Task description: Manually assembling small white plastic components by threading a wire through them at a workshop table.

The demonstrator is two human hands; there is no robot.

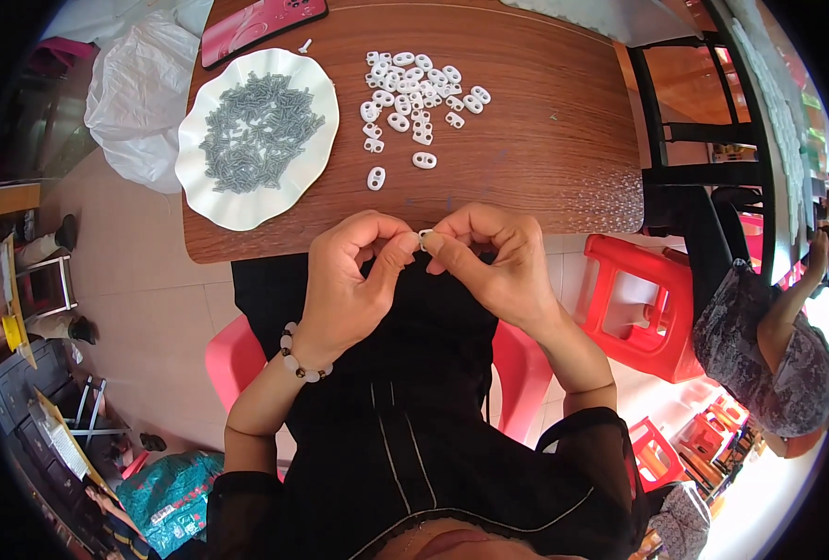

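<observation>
The step in hand looks like fine fingertip work: left hand (354, 266) and right hand (498, 266) each keep a narrow grip, pinching between them a small white piece (424, 240), partly hidden, at the near edge of the counter (554, 121). This calls for steady, aligned fingertips. Far off lie two-hole white toggles (403, 105); left, grey spring-like pieces (256, 131) fill a scalloped plate (190, 154). The teal bag's (176, 499) printing is too small to read
</observation>
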